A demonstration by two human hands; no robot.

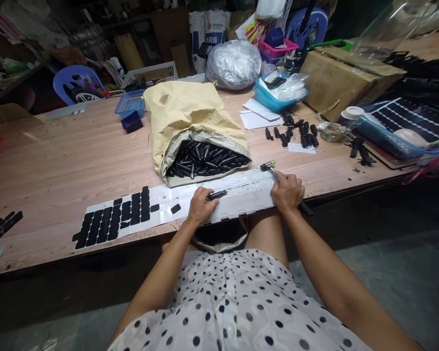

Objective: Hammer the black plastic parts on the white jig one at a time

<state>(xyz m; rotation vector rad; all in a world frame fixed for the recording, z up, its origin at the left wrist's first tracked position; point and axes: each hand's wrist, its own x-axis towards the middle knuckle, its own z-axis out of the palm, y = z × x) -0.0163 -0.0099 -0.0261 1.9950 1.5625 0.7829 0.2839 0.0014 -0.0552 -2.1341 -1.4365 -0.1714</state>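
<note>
My left hand point(200, 204) is closed on a slim black plastic part point(217, 195), held over a white backing sheet point(241, 192) at the table's front edge. My right hand point(287, 191) grips a small hammer point(269, 168) by its handle, with the metal head resting near the sheet's far right corner. The sheet's left end carries several black rectangular stickers point(113, 219). Just behind the sheet lies an open tan sack point(190, 122) full of black parts point(207, 158).
Loose black parts point(296, 132) lie at the right, beside papers point(258, 114), a blue tray point(274, 100) and a cardboard box point(346, 78). A dark blue basket point(395, 136) stands far right. Small blue bins point(130, 105) sit behind the sack. More stickers point(2, 226) lie far left.
</note>
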